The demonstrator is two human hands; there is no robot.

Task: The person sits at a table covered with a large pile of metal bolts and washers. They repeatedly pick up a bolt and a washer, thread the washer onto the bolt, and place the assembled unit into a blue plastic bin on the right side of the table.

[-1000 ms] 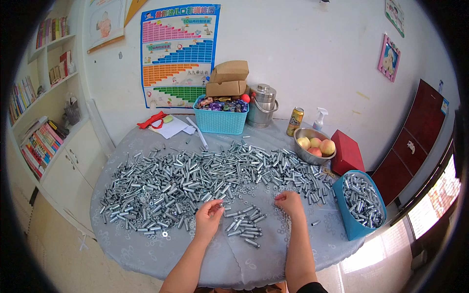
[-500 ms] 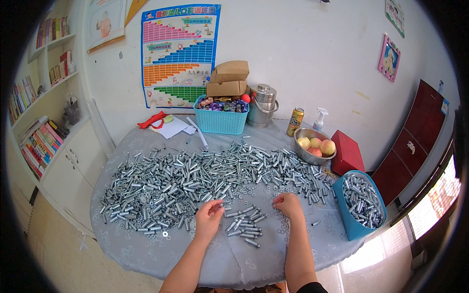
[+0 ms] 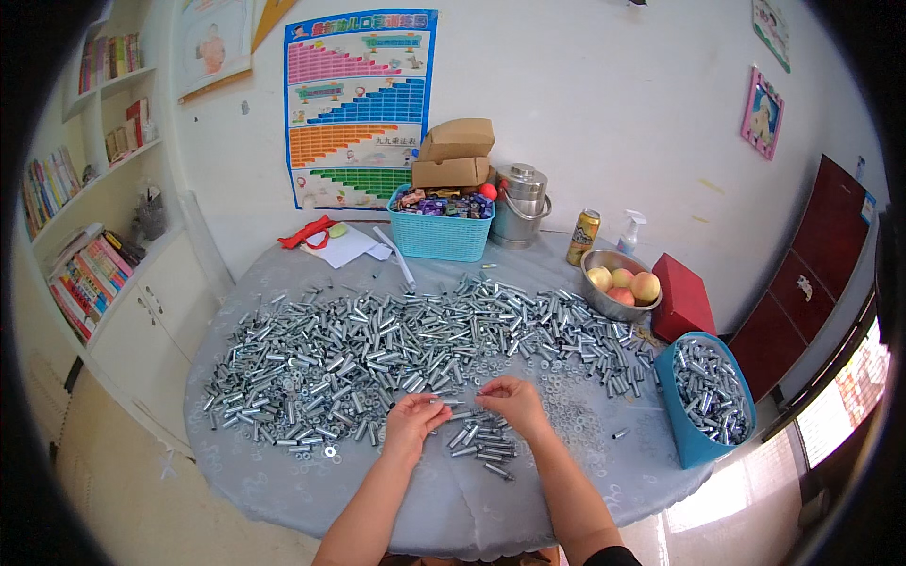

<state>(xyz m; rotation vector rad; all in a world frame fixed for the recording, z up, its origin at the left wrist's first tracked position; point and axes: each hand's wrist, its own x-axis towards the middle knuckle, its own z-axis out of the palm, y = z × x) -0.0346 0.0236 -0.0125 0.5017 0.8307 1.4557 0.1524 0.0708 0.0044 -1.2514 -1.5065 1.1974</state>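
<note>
My left hand [image 3: 413, 424] is closed on a slim metal bolt [image 3: 448, 403], whose shank sticks out to the right from between thumb and fingers. Facing it, my right hand [image 3: 514, 404] is pinched near the bolt's free end; what its fingertips hold, if anything, is too small to make out. Just below the hands lies a small group of assembled expansion bolts [image 3: 483, 437]. Beyond them spreads a wide heap of loose metal sleeves and bolts [image 3: 377, 330]. Flat washers [image 3: 566, 406] are scattered to the right of my right hand.
A blue bin [image 3: 694, 443] full of metal sleeves stands at the table's right edge. Behind are a steel bowl of fruit [image 3: 604, 304], a red box [image 3: 681, 297], a can [image 3: 583, 236], a spray bottle [image 3: 629, 233], a turquoise basket [image 3: 439, 238] and a metal pail [image 3: 519, 222].
My right hand has moved left from the washers to beside the left hand. The left hand has shifted slightly, and the bolt in it now shows clearly, pointing right.
</note>
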